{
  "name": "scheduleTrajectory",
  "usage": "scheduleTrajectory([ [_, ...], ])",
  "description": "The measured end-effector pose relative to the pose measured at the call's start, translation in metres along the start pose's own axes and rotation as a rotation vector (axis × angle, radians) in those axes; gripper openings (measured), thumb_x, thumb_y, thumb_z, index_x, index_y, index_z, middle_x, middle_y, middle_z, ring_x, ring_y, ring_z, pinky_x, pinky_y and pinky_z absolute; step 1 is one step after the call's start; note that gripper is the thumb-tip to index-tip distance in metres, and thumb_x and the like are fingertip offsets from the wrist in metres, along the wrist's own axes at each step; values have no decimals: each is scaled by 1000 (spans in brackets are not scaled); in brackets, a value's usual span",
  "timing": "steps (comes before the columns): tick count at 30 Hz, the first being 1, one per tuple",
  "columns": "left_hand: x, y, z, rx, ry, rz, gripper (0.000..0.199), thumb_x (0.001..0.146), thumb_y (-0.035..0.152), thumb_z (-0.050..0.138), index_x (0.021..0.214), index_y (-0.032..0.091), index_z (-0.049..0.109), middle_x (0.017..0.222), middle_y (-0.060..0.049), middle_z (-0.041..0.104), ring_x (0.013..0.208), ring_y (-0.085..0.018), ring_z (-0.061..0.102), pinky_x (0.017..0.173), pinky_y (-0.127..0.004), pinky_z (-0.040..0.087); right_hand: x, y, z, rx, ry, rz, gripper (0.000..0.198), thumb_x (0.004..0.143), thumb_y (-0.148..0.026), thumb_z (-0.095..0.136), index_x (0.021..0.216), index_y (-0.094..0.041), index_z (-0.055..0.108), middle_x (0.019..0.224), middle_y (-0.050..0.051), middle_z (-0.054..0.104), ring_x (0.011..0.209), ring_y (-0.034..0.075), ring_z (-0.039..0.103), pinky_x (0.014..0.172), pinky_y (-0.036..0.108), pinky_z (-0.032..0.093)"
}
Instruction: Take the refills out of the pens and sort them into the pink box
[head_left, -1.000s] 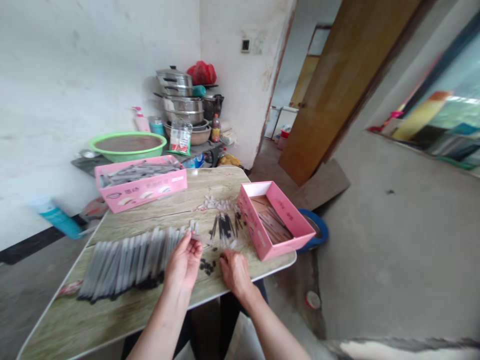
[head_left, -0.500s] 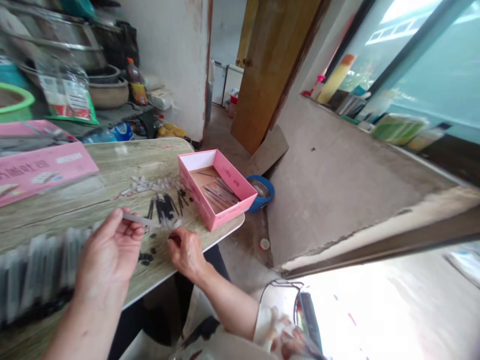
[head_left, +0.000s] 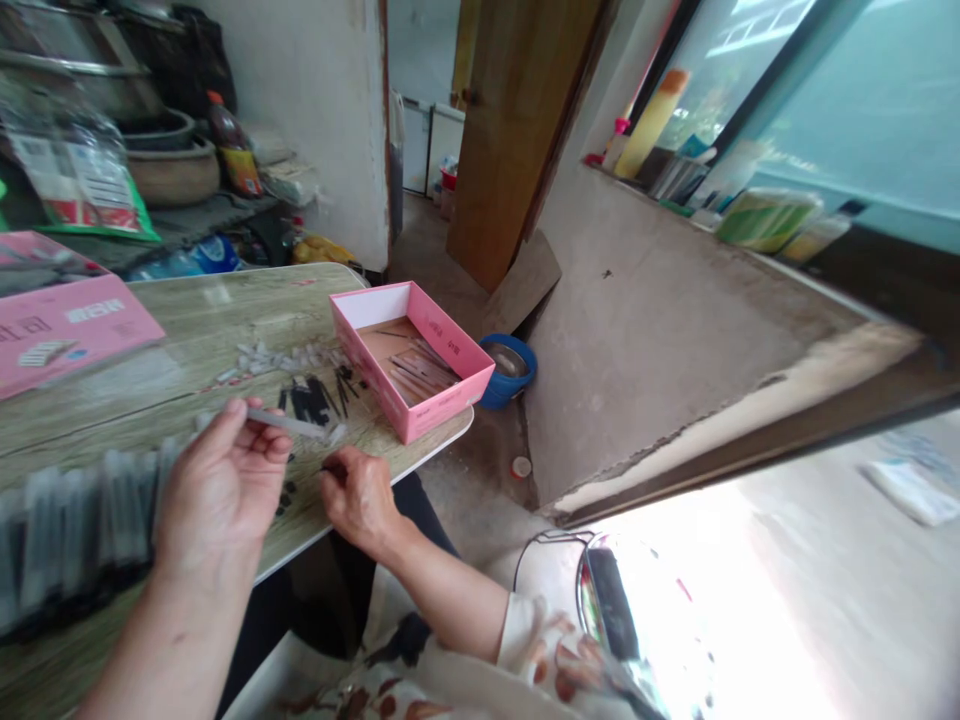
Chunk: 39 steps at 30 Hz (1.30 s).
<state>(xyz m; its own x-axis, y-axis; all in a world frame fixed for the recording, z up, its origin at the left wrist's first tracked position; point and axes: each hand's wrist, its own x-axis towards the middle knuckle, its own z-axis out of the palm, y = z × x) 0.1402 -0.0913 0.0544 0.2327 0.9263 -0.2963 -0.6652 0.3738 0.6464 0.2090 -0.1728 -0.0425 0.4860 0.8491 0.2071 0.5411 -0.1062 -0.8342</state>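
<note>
My left hand [head_left: 225,490] pinches a thin, translucent plastic tube [head_left: 285,422] between thumb and fingers, its far end pointing right. Just right of that end, my right hand [head_left: 364,502] is closed near the table edge, fingertips pressed together on something small and dark that I cannot make out. Beyond the hands lie black sticks [head_left: 309,400] and a scatter of small clear plastic pieces [head_left: 281,358]. Several small black pieces [head_left: 285,497] rest between my hands, partly hidden. A row of translucent tubes [head_left: 82,520] with dark lower ends spreads left of my left wrist.
A pink open box [head_left: 446,407] holding thin sticks stands at the table's right corner. Another pink box [head_left: 75,335] sits at the left. A blue basin [head_left: 510,385] is on the floor beside the wall. Pots and bottles crowd the back shelf [head_left: 187,225].
The view has swung slightly, so the scene sits further left. My left hand still holds the tube; my right hand stays closed near the tube's far end.
</note>
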Motion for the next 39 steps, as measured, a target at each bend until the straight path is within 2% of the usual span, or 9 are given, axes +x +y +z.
scheduleTrajectory([
  [10,-11,1,0,-1,-36,23,20,91,4,46,77,9,59,61,2,62,53,-7,58,46,-16,46,-10,-15,-8,81,41,-14,18,77,-10,57,90,-19,66,74,-1,65,68,13,61,66,21,47],
  [16,-14,1,-11,6,-100,58,1,81,9,62,82,10,63,66,1,66,55,-8,60,49,-16,49,-14,-26,-13,179,43,-29,17,77,-9,56,86,-19,67,75,0,66,70,14,62,66,22,47],
  [19,-12,1,-18,25,-113,79,15,72,19,74,80,11,65,64,0,67,53,-9,60,49,-17,50,-13,-28,-15,273,31,-28,13,77,-12,57,83,-17,67,71,1,65,64,14,62,59,22,47],
  [22,-8,3,-25,51,-126,101,24,67,27,79,80,12,65,64,-1,67,52,-8,59,49,-17,49,-10,-30,-19,389,26,-10,9,82,-19,57,85,-16,65,64,0,62,55,14,61,50,21,47],
  [25,-5,6,-31,80,-135,153,27,69,32,79,82,12,65,65,-1,67,53,-8,58,49,-17,49,-7,-36,-29,499,53,14,15,85,-29,60,89,-14,64,64,1,63,53,15,62,45,23,49],
  [30,-1,6,-40,127,-100,204,32,72,38,76,85,12,62,68,-2,66,53,-9,57,50,-19,48,-4,-50,-45,598,152,15,21,80,-32,70,92,-15,69,64,2,69,56,17,67,55,26,56],
  [34,2,5,-44,132,-88,220,30,75,38,74,86,12,61,67,-2,65,54,-9,57,51,-20,48,-2,-54,-44,560,153,-19,20,80,-31,71,93,-16,69,68,3,70,59,18,70,57,25,57],
  [39,2,4,-47,142,-86,239,27,79,37,71,86,13,61,69,-1,64,56,-9,57,52,-21,48,1,-54,-36,554,127,17,22,80,-33,70,92,-15,67,67,4,70,59,19,70,56,27,58],
])
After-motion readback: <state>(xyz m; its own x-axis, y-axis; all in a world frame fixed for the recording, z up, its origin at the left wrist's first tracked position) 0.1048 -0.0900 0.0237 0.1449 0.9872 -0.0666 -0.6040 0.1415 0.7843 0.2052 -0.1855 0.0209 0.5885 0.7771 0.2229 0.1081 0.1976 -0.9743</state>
